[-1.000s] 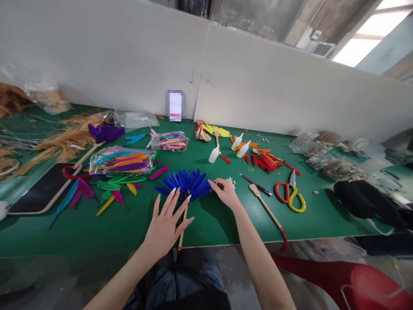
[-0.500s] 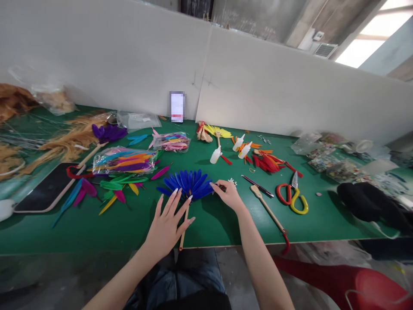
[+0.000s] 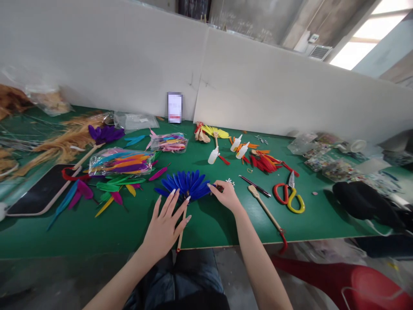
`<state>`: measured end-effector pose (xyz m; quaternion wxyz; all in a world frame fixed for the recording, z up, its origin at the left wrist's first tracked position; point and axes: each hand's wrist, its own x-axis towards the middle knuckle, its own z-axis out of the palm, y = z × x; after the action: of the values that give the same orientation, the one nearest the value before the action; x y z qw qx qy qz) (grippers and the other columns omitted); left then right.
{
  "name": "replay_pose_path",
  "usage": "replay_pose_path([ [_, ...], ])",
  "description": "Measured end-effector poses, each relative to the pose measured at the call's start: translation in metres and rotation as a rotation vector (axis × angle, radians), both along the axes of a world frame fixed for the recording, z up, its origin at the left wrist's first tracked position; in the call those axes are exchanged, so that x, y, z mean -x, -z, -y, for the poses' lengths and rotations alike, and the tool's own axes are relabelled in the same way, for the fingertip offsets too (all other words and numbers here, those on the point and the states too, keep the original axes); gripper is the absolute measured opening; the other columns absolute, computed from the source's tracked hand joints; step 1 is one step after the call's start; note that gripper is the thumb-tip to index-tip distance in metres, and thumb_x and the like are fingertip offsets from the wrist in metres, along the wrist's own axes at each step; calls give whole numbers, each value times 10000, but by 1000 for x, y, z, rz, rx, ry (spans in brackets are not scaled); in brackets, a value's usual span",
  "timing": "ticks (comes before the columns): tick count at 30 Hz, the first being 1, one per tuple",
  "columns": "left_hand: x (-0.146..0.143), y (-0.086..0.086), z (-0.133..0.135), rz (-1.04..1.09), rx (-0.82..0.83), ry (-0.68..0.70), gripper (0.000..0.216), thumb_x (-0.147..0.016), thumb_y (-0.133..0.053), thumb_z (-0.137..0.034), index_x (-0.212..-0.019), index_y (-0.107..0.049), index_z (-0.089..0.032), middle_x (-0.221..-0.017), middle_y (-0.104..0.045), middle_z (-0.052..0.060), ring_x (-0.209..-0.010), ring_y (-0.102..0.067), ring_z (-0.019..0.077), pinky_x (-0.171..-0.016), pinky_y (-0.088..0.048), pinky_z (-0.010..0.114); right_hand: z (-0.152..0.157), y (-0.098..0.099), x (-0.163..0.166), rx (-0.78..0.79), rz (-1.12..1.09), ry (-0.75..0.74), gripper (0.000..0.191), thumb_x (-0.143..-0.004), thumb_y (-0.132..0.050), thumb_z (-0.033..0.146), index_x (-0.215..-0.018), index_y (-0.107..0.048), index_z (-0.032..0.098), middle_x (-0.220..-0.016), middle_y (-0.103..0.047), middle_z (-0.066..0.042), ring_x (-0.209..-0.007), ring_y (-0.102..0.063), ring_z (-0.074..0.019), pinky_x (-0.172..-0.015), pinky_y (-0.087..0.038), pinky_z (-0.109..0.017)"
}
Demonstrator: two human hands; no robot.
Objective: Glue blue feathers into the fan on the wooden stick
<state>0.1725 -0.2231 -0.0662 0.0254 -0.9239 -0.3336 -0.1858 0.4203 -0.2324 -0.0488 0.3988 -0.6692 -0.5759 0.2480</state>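
A fan of blue feathers (image 3: 185,183) on a thin wooden stick (image 3: 180,234) lies on the green table (image 3: 209,221) near its front edge. My left hand (image 3: 166,226) rests flat and open over the stick, fingertips touching the base of the feathers. My right hand (image 3: 226,194) is closed in a pinch at the fan's right edge, on the outermost blue feather. Small white beads (image 3: 230,181) lie just behind that hand.
Loose coloured feathers (image 3: 109,189) and bags of feathers (image 3: 121,159) lie to the left, beside a dark tablet (image 3: 40,193). To the right lie a wooden stick with a red tassel (image 3: 267,213), red and yellow scissors (image 3: 290,196), glue bottles (image 3: 238,146), red feathers (image 3: 267,162) and a black cloth (image 3: 361,202). White partition behind.
Both hands stay on the blue fan. Only the view has shifted slightly.
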Motion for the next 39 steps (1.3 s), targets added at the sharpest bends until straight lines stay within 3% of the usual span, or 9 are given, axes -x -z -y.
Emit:
replay_pose_path([
  [39,-1,2,0,-25,-45,-13,500,-940,-403,-394,-1422,-365,-267,-1507,-296,108,-1379,-280,282,-1117,-153,517,0,4,-1,23,2,-10,385,-856,-528,437,-548,-517,206,-501,-581,-4,-469,-517,-141,-482,-358,-258],
])
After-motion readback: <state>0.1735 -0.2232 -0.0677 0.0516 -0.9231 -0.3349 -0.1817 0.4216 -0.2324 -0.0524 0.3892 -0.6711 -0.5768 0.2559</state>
